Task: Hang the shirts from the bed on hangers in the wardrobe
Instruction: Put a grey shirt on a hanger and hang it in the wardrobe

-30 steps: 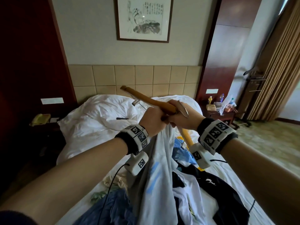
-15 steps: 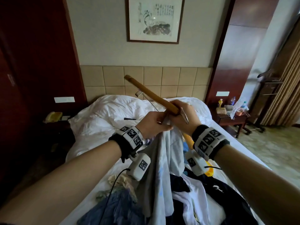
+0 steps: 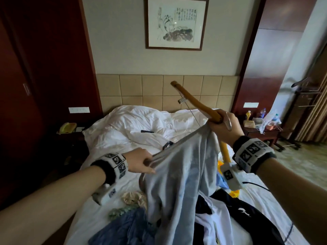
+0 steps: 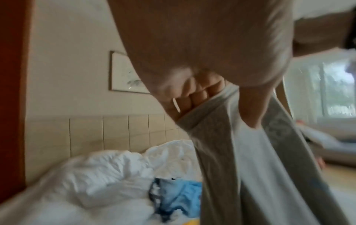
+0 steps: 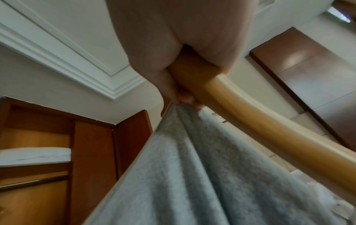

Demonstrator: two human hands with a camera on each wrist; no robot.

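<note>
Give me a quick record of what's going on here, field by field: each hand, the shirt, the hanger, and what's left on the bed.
left hand: left hand grips the edge of the grey shirt, pulling it out sideways
right hand: right hand holds the wooden hanger and pinches the shirt's edge against it
shirt state: stretched between the hands, not yet on the hanger
hanger state: raised above the bed, tilted
left on bed: blue garment, dark garment, white quilt

bed (image 3: 109,206) | on it: rumpled white duvet (image 3: 141,124); clothes pile (image 3: 131,228)
</note>
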